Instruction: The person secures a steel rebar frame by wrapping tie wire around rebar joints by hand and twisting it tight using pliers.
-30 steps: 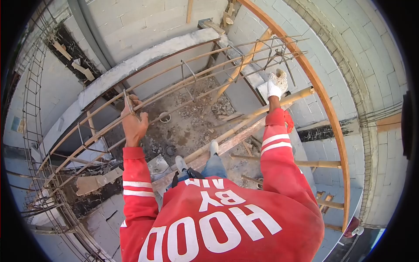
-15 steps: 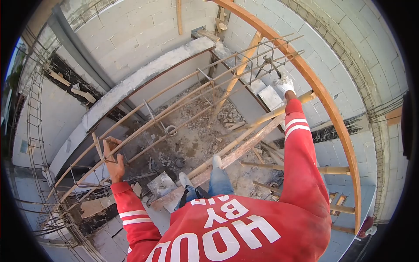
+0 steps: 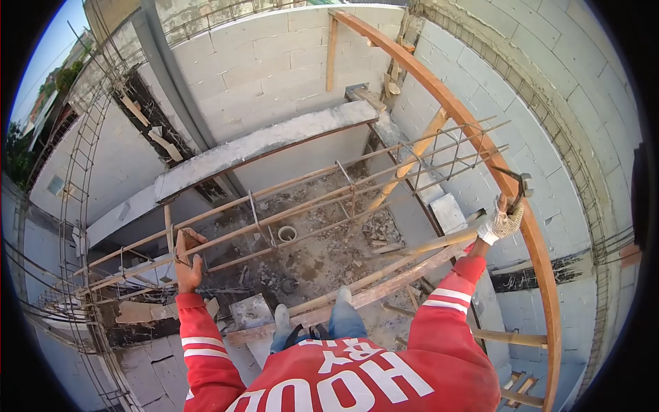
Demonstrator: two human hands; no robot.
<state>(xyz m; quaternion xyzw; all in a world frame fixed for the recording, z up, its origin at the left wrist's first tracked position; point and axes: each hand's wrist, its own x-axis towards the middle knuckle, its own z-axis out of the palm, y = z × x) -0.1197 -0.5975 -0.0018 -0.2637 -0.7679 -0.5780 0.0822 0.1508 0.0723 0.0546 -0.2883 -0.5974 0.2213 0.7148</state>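
Observation:
My bare left hand [image 3: 189, 264] is closed around a long bar of the rebar cage [image 3: 302, 200], near its left end. The cage spans the gap in front of me, its long bars tied with square stirrups. My right hand [image 3: 501, 225], in a whitish work glove, is raised at the right and closed on a hammer [image 3: 524, 184]. The hammer's head, with a dark pointed end, shows in front of the curved-looking orange-brown beam [image 3: 539, 257]. Most of its handle is hidden by the glove. The cage's right end lies to the left of the hammer.
Below the cage, the floor [image 3: 309, 254] is strewn with rubble, with a pale round container [image 3: 287, 234] on it. My feet stand by a timber plank [image 3: 384, 288]. Block walls [image 3: 274, 55] surround the space. A concrete ledge [image 3: 274, 141] runs behind the cage, and thin rebar [image 3: 65, 185] stands at left.
My right hand, with the hammer, has moved away from the cage's right end, to the right and towards me. My left hand stays on the cage. The head view has tilted up.

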